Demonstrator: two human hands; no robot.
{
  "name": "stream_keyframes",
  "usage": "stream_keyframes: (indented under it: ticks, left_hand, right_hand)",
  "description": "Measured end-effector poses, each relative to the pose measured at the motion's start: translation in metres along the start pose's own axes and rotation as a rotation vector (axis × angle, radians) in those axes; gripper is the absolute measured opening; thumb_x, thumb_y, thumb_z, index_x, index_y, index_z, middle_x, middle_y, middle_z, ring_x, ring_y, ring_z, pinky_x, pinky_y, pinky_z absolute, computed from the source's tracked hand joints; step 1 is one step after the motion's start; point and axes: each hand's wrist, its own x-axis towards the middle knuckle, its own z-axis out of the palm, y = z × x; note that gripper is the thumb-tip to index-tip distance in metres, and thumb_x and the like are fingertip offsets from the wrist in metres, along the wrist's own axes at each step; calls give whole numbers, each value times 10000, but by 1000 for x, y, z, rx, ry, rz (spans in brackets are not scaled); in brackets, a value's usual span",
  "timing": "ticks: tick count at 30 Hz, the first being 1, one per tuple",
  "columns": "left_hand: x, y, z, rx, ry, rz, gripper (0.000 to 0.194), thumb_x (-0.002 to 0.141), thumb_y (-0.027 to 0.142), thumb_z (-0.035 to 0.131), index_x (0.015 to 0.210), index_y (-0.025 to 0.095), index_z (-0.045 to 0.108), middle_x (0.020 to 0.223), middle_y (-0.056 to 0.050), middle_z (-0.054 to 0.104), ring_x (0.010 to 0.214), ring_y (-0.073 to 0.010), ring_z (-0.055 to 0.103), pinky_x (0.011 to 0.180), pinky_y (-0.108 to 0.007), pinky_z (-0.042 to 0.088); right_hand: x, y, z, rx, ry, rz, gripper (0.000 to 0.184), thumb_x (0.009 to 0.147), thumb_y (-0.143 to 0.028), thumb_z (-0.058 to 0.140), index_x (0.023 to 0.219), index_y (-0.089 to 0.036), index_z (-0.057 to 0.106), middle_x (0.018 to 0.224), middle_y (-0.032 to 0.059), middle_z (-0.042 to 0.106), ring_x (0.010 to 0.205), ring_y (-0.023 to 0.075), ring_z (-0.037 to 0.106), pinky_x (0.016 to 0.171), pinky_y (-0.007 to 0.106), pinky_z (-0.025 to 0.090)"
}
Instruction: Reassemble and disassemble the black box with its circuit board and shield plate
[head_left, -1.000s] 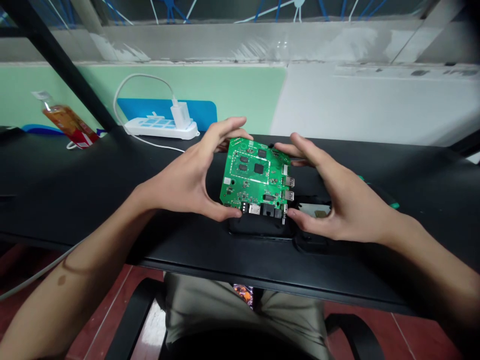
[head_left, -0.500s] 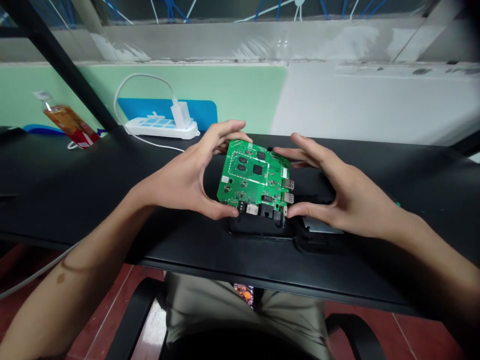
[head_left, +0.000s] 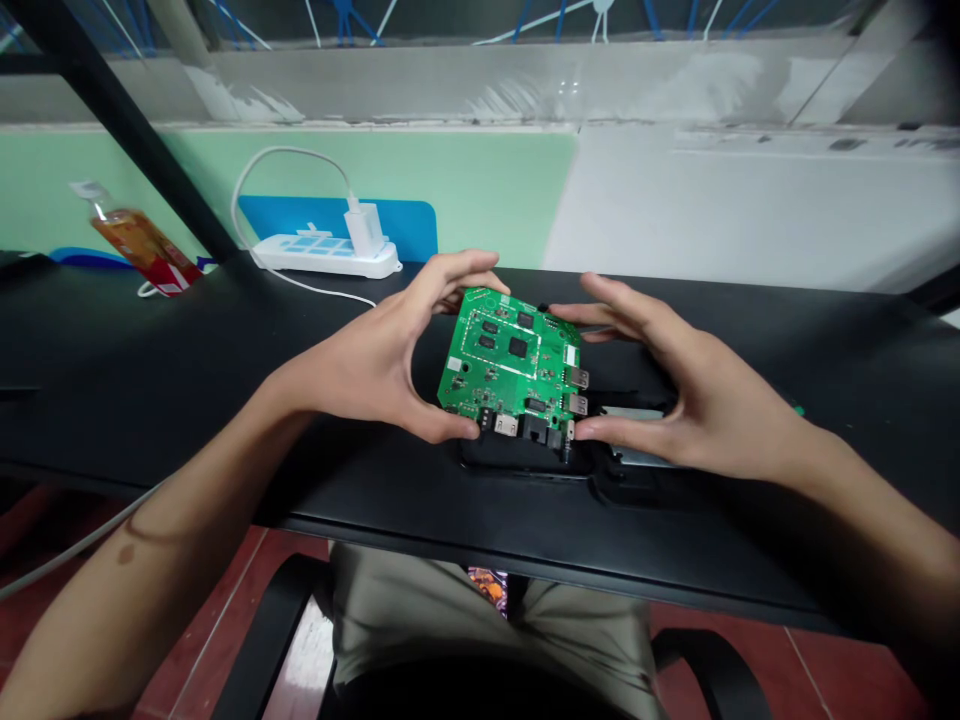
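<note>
Both hands, left hand [head_left: 375, 365] and right hand [head_left: 697, 390], pinch the green board [head_left: 514, 365] by its edges, keeping fingers off the chips, just above the black case [head_left: 525, 458].

Even, soft daylight from above-front. Black table [head_left: 187, 400] dim with faint sheen. Wide-angle bending at edges; forearms slightly soft. Centre sharp.

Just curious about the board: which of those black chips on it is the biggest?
The square black chip inside the white outlined rectangle on the green circuit board; the chips beside it are clearly smaller.
</note>
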Motion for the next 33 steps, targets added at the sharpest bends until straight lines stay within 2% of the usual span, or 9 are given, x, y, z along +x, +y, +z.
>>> stream_keyframes:
  ticks: [5,9,14,18,20,23,25,28,33]
  left_hand:
    - [-1,3,-1,-7,9,-7,1192,655,532,935,1609,247,279,1562,-148,451,1473,-403,443,1270,-555,370]
    - [0,5,-1,3,-15,15,1196,684,524,926,1616,207,245,1558,-174,436,1479,-403,432,1263,-580,369]
    - [0,4,1,-54,-14,-32,1217,702,515,921,1643,310,176,1661,-125,332,1552,-413,340,1289,-583,339]
    - [-7,-1,3,-35,-18,-129,1288,708,547,917,1660,337,76,1696,-134,277,1591,-439,248,1276,-636,326]
    - [-12,-1,4,-40,-79,-239,1336,680,593,920,1666,314,63,1706,-157,258,1580,-471,260,1268,-671,315]
    - [-19,3,8,-3,-256,-372,1370,632,687,909,1667,271,112,1716,-188,238,1581,-492,244,1274,-694,281]
    - [-21,5,10,34,-338,-387,1389,623,729,889,1667,257,103,1730,-200,200,1592,-507,189,1269,-722,253]
    - [-22,7,15,67,-376,-370,1400,626,719,888,1666,243,81,1739,-218,151,1592,-521,167,1248,-726,283]
    - [-18,3,26,77,-299,-299,1364,639,690,890,1661,239,107,1628,-222,356,1510,-511,349,1195,-712,376]
  right_hand:
    - [1,-3,1,-21,10,8,1041,802,-499,808,1652,-391,215,1600,62,539,1364,343,623,1136,602,547]
    - [0,-4,0,-19,22,10,1052,774,-537,818,1644,-399,243,1545,48,596,1300,331,667,1130,580,559]
    - [-1,-4,-1,-9,72,50,1059,742,-509,859,1614,-476,260,1512,-11,623,1308,329,667,1153,568,555]
    - [-1,1,-5,-25,116,66,1035,741,-489,863,1602,-467,289,1512,-4,623,1345,327,642,1182,576,531]
    - [-3,7,-8,-25,146,69,1045,716,-473,883,1594,-449,318,1508,5,627,1360,320,631,1188,572,526]
    - [-7,14,-11,-29,191,90,1053,685,-447,905,1580,-431,353,1504,10,632,1358,319,634,1172,572,542]
    - [-11,17,-12,-40,202,109,1059,677,-442,910,1579,-427,355,1504,13,632,1351,326,640,1169,578,545]
    - [-13,15,-10,-62,189,108,1064,687,-440,902,1585,-437,331,1500,11,634,1334,334,651,1178,587,534]
    - [-12,8,-6,-145,152,56,1072,700,-493,885,1596,-427,299,1458,23,668,1309,344,670,1164,605,532]
